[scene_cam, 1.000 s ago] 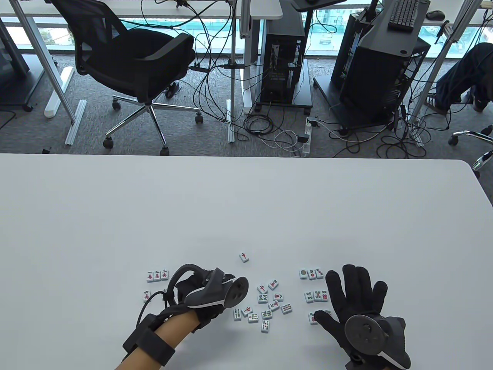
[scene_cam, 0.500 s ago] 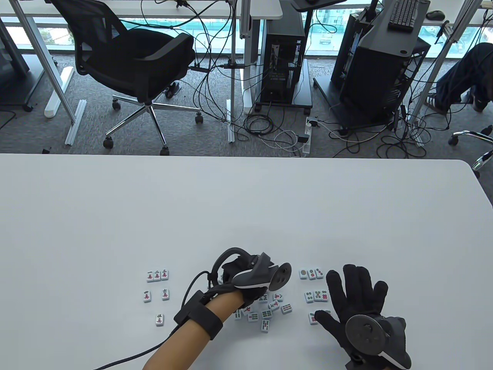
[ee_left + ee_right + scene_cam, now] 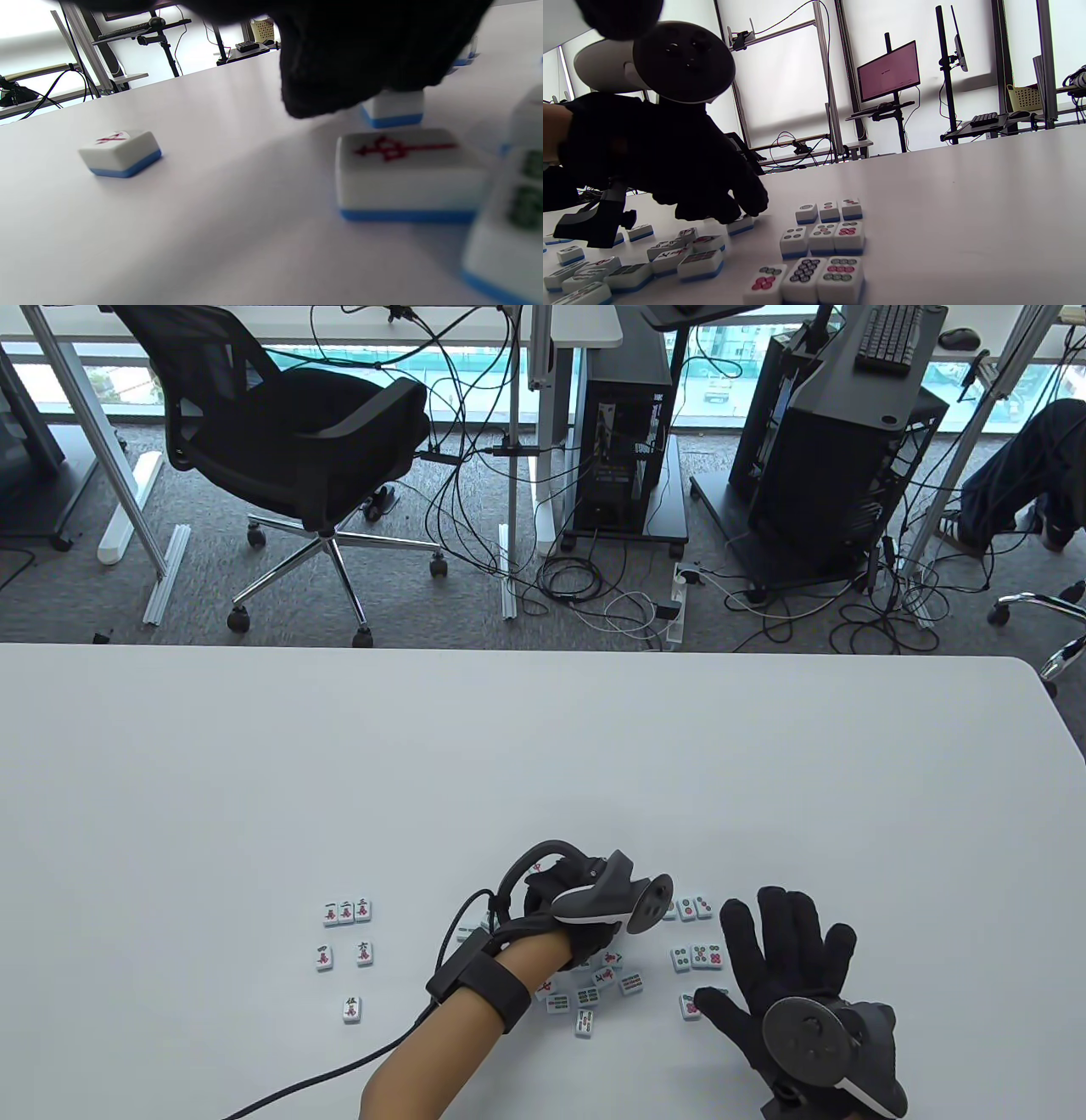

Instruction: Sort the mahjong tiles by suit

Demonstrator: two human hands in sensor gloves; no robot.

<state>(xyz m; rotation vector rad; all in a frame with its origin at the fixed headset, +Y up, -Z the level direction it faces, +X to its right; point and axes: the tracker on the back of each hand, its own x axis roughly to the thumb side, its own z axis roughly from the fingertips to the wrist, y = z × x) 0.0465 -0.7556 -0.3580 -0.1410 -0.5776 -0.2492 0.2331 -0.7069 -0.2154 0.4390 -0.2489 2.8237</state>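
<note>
- Step in hand, as judged: picking the next tile out of the unsorted heap for suit sorting.
- Left hand (image 3: 567,931) reaching over the far edge of the mixed tile cluster (image 3: 594,994), fingertips (image 3: 746,207) down on top of one tile (image 3: 740,224) at that edge; face of that tile hidden under the glove, so suit unknown.
- Grip state of the left hand: fingers curled downward and touching the tile's top; whether the sides are pinched yet, cannot tell.
- Just beside the fingertips, toward the wrist: a red-character tile (image 3: 407,173) lying flat, face up; further off to the side, a lone red-marked tile (image 3: 121,151), well apart.
- Right hand (image 3: 785,976) lying flat with fingers spread wide on the table (image 3: 543,763), holding nothing, its thumb touching the nearest row of the circle-suit block (image 3: 821,250); three neat rows there, just beside the left fingertips.
- Well behind the left wrist: character-suit tiles (image 3: 346,911) laid out in a row, with a few singles near it.
- Next move, as judged: closing thumb and finger on the tile's short sides, lifting clear of neighbours without nudging the circle rows, reading the face, then carrying to the matching group.
- Risk: crowding tiles close by, easy to knock askew.
</note>
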